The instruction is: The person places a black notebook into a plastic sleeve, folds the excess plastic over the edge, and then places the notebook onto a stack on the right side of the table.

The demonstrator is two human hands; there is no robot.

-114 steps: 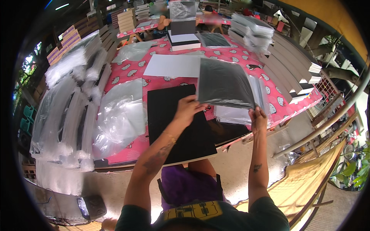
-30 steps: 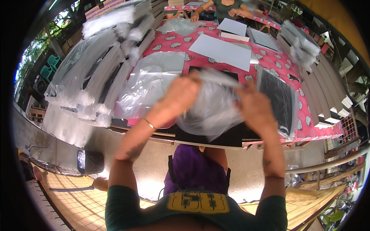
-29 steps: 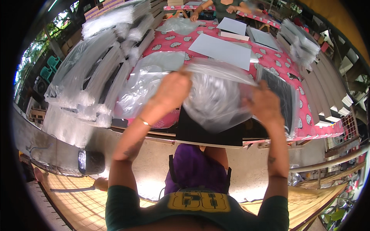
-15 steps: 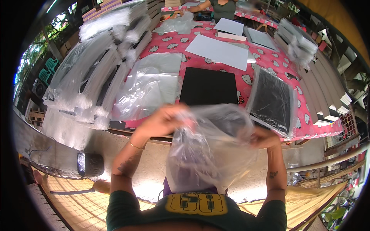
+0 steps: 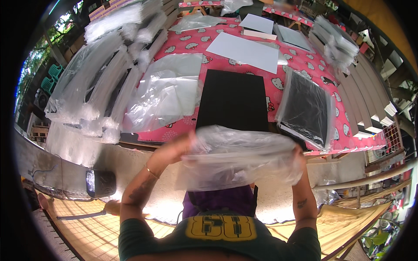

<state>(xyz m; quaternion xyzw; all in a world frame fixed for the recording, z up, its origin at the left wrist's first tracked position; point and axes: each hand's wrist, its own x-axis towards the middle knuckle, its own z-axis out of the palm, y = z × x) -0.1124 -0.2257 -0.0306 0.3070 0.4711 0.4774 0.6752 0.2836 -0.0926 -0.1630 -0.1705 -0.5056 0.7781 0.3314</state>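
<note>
A transparent plastic bag (image 5: 239,158) is stretched sideways between my hands, in front of the table's near edge. My left hand (image 5: 180,145) grips its left side, though motion blurs the fingers. At the right side my right hand (image 5: 298,160) holds the bag, its fingers partly hidden by the film. Just beyond the bag lies a flat black board (image 5: 233,100), its near edge covered by the film. To the right of that rests a black board in a plastic sleeve (image 5: 307,111). Left of it is a pile of loose transparent bags (image 5: 167,93).
White sheets (image 5: 244,51) lie farther back on the pink patterned table (image 5: 187,45). Tall stacks of plastic-wrapped pieces (image 5: 87,82) stand at the left. Grey-brown stacked boards (image 5: 363,95) and wrapped packs (image 5: 335,43) line the right side.
The bag has gone from hanging down low to being held wider and flatter between my hands. My left hand has moved left and slightly down. The person at the far end is mostly out of view.
</note>
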